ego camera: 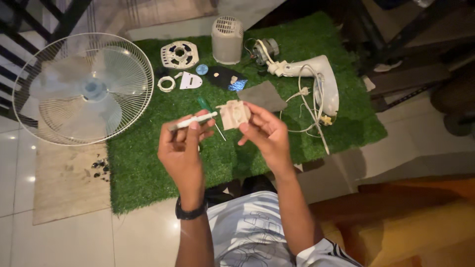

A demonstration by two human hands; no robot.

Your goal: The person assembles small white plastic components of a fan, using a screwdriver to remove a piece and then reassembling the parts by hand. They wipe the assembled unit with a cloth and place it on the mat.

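A thin white pen-like tool is pinched between the fingers and thumb of the left hand, its tip pointed toward a small beige plastic housing part. That part is gripped by the fingertips of the right hand, held up above a green artificial-grass mat laid on the tiled floor. A green-handled screwdriver is seen lying on the mat just below the two hands. Farther back on the mat, a white curved fan neck with loose wires, a small electric motor, a grey ribbed plastic motor cover and a white round perforated plate are laid out. A round wire fan guard with translucent blades is resting at the mat's left edge. A black wristband is worn on the left wrist.
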